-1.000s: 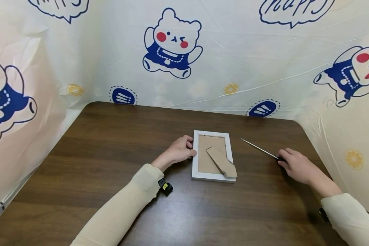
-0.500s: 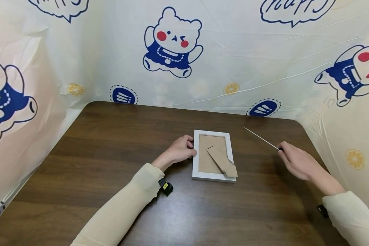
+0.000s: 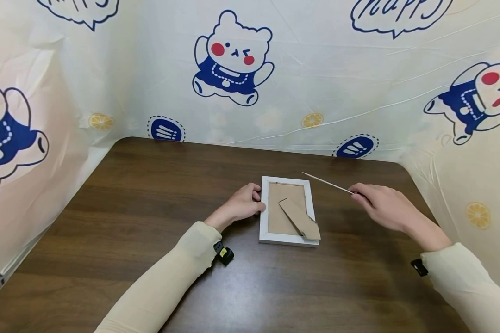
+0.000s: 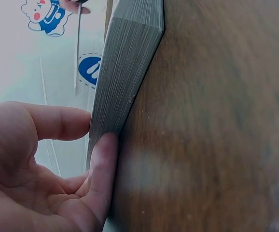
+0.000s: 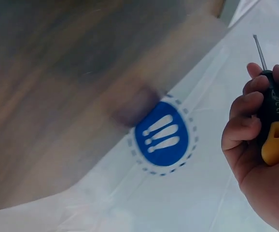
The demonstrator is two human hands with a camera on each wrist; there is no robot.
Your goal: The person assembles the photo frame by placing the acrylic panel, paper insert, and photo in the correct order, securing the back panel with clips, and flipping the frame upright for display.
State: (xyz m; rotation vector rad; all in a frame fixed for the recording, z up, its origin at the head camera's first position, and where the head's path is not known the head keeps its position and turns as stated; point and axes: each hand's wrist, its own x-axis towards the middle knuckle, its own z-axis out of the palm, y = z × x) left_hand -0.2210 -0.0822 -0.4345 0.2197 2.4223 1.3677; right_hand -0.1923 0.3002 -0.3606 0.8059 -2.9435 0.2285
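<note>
Backing board [image 3: 290, 191] sits in white frame [image 3: 264, 226] on table [image 3: 171, 185]; tool work seems left to do (screwdriver [image 5: 274, 111] tip is apart). R hand [image 3: 385, 206] grips its handle; L hand [image 3: 242, 202] touches frame's side, pinching or not, can't tell.

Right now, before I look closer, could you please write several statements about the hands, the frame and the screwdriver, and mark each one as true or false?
1. The right hand holds a screwdriver. True.
2. The picture frame lies on the brown table. True.
3. The left hand touches the picture frame. True.
4. The screwdriver's handle is plain red. False: the handle is black and yellow.
5. The brown flap lies beside the picture frame, on the table. False: the flap is over the picture frame's back.
6. Both hands touch the picture frame. False: only the left hand does; the right hand is apart from it.
</note>
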